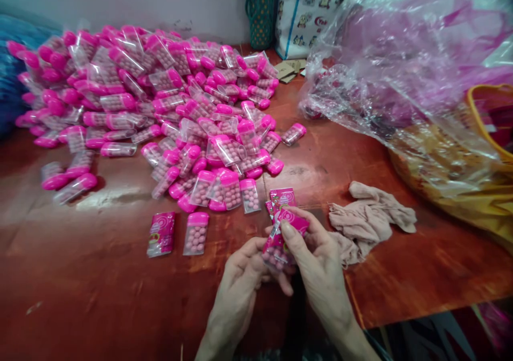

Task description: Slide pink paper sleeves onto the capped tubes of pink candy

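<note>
In front of me, both hands grip one small clear candy container point(276, 256) filled with pink balls. A printed pink wrapper point(294, 221) covers its upper part. My left hand point(240, 281) is closed at its lower left side, with some fingers hidden beneath. The thumb of my right hand point(320, 259) presses on the wrapper, its fingers curled behind. Just beyond lie more printed pink packets point(282, 195), partly covered by the held one. To the left, a wrapped container point(161, 233) rests beside an unwrapped, pink-capped container point(196, 233).
A large heap of pink-capped candy containers point(160, 93) spreads over the brown table point(100, 297). Right of my hands lies a crumpled beige cloth point(372, 216). Clear plastic bags point(380, 56) hang over a yellow basket point(449, 190). A printed white bag point(308, 16) stands at the back.
</note>
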`<state>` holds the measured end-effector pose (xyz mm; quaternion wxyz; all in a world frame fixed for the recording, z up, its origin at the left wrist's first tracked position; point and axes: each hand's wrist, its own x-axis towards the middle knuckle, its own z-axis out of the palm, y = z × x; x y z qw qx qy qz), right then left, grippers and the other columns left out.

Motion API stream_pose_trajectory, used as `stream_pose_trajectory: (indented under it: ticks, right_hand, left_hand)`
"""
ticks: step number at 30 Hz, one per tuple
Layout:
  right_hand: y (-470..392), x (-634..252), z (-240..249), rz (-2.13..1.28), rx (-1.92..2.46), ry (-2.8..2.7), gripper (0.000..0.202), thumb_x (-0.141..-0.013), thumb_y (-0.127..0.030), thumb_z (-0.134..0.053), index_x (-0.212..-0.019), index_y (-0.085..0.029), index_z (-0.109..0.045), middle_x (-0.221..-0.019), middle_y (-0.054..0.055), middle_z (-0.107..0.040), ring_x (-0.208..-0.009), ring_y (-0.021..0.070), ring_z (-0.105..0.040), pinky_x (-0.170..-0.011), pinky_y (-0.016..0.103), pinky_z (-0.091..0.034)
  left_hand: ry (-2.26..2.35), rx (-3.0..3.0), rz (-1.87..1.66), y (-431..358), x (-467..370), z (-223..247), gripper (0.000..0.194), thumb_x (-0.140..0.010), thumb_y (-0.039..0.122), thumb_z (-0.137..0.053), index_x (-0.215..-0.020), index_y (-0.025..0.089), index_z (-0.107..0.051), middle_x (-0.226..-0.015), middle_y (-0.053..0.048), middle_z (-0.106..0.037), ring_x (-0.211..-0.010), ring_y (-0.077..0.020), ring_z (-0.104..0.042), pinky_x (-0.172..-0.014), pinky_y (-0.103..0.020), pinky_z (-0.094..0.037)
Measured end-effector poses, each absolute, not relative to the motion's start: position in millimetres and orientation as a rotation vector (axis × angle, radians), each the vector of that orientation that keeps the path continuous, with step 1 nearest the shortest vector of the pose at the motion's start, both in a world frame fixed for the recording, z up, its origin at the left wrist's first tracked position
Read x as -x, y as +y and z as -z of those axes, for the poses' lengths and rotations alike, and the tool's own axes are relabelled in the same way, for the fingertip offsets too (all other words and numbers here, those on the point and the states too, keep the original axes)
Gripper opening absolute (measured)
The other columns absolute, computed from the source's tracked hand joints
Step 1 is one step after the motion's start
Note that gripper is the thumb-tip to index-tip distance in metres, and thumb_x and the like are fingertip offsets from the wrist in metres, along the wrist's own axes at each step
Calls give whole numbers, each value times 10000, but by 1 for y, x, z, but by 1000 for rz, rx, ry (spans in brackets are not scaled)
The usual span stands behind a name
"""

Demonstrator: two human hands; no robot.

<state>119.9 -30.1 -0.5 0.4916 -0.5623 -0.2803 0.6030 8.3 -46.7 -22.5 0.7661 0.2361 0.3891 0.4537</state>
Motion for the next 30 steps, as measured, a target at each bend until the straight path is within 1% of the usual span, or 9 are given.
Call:
stream_pose_trajectory:
  ticks: [1, 3, 5, 7, 9, 13, 16, 23, 30]
  right_hand:
    - [-31, -120, 1, -1468, 1381, -703, 303, -822, -411, -573, -1068, -236, -540, -712, -24, -602, -493, 106, -551, -375, 176, -433]
    - [-32, -120, 4, -1430, 1437, -767, 309, -818, -411, -584, -1067, -230, -553, -738, -11, -600, -574, 124, -576, -462, 202, -481]
    - [-35, -120, 7, -1372, 1491, -834, 323, -819, -410, -587, -1088, -234, -558, -798, 9, -615, -674, 148, -599, -571, 238, -512]
    - [-36, -121, 9, -1285, 1535, -896, 330, -832, -409, -572, -1121, -252, -551, -846, 17, -625, -719, 157, -600, -608, 251, -509]
    - [-37, -124, 10, -1176, 1565, -965, 304, -849, -396, -553, -1125, -269, -561, -841, 9, -629, -685, 143, -584, -586, 242, -488]
    - [-36, -128, 11, -1011, 1552, -1097, 170, -858, -334, -559, -975, -255, -654, -707, -18, -632, -572, 119, -548, -531, 230, -446]
    - [-36, -127, 12, -919, 1542, -1067, 122, -825, -289, -608, -913, -242, -679, -689, -22, -646, -560, 122, -552, -512, 229, -446]
    - [-36, -124, 12, -954, 1412, -839, 34, -805, -206, -636, -822, -218, -662, -820, -7, -686, -680, 124, -619, -610, 219, -503]
    - [-38, -125, 7, -1002, 1421, -816, 40, -819, -216, -626, -790, -223, -654, -637, -35, -600, -574, 105, -556, -497, 197, -450]
  left_hand:
    - [872, -542, -976, -47, -8, 23, 209, -806, 337, -601, -886, 145, -623, -687, -37, -669, -542, -150, -616, -578, -264, -457]
    - [939, -574, -959, -48, -7, 24, 100, -801, 228, -614, -863, 150, -611, -655, -9, -653, -539, -127, -600, -592, -246, -442]
    - [974, -570, -955, -48, -7, 24, 68, -815, 209, -588, -831, 145, -607, -634, 1, -636, -511, -120, -585, -572, -244, -434]
    - [980, -561, -950, -47, -7, 24, 78, -814, 215, -582, -807, 141, -607, -655, -4, -636, -492, -121, -578, -545, -247, -427]
    - [990, -564, -940, -46, -7, 23, 86, -810, 219, -583, -803, 138, -612, -678, -16, -648, -486, -123, -577, -532, -249, -423]
    - [1002, -588, -923, -46, -7, 23, 97, -812, 211, -580, -831, 129, -629, -700, -37, -672, -494, -120, -579, -551, -250, -428]
    - [989, -592, -915, -47, -7, 24, 93, -813, 200, -580, -837, 130, -636, -695, -36, -679, -494, -115, -581, -561, -245, -426]
    - [1005, -613, -924, -49, -8, 25, 111, -801, 179, -599, -894, 145, -648, -678, -19, -687, -514, -112, -595, -595, -241, -432]
    - [1043, -615, -914, -49, -7, 25, 131, -773, 183, -633, -898, 156, -664, -572, 6, -663, -519, -107, -590, -591, -221, -427]
